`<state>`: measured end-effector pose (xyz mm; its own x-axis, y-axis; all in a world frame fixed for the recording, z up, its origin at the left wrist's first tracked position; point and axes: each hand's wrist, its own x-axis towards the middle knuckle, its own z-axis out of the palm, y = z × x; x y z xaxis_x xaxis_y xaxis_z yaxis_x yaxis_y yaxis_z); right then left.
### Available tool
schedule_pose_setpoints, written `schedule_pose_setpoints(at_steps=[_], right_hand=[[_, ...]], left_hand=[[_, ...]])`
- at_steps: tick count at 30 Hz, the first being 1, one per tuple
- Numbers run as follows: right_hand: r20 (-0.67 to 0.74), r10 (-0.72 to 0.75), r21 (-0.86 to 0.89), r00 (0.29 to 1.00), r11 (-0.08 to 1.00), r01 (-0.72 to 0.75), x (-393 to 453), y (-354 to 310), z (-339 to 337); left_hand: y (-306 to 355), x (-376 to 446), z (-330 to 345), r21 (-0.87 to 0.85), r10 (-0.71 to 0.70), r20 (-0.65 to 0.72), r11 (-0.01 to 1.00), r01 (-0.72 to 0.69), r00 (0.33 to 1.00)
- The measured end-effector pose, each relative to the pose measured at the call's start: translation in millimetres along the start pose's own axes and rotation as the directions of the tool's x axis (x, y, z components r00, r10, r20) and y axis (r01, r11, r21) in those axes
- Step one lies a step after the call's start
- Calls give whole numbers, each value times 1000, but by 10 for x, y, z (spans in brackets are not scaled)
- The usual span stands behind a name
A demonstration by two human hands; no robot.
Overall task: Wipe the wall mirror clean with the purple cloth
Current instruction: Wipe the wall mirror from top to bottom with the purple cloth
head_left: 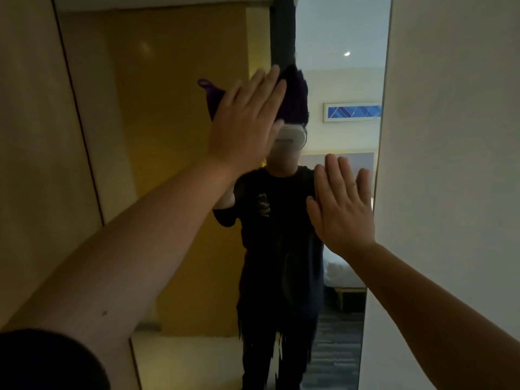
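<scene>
The left hand [247, 119] presses the purple cloth [292, 99] flat against the wall mirror [183, 108], high on the glass. Below and right of the cloth, the right hand [342, 204] lies open, apparently touching the mirror's edge.

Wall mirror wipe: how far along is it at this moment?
Under way. The left hand presses the purple cloth flat against the upper part of the wall mirror, fingers straight. The right hand rests open near the mirror's right edge. The dim picture shows no smears or streaks, so the share already cleaned cannot be judged. The lower glass is away from the cloth and probably still to do.
</scene>
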<state>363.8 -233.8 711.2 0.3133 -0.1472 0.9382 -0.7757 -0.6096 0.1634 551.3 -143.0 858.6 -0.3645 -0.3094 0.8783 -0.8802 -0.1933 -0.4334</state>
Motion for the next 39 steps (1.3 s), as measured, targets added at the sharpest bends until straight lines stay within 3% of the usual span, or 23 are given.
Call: schedule_pose_setpoints(at_steps=[8,11,14,21,27,31,34,39], right_hand=[[-141,15,75,990,997,-4,-1,-5,19],[-120,22,65,993,998,-14,2,-20,-2],[-50,37,35,998,999,-35,-11,-24,-20],[49,67,93,997,993,-71,-29,81,-320],[86,280,39,956,958,-284,-73,621,-545],[180,303,-28,936,953,-303,-118,1022,-462],[249,239,-90,939,971,-223,-182,1193,-355],[205,198,-74,959,980,-186,-217,1265,-233]], left_hand=[[716,-2083,404,-58,234,58,971,-231,970],[993,-2778,515,-102,334,152,941,-321,930],[1063,-3030,527,-156,348,169,933,-323,922],[979,-2575,316,-309,284,64,917,-252,957],[789,-1556,147,-312,19,-103,949,-50,994],[644,-584,-50,-358,-99,-161,933,36,982],[584,122,-82,-285,-124,-159,956,74,980],[669,843,47,-134,-89,-102,988,75,991]])
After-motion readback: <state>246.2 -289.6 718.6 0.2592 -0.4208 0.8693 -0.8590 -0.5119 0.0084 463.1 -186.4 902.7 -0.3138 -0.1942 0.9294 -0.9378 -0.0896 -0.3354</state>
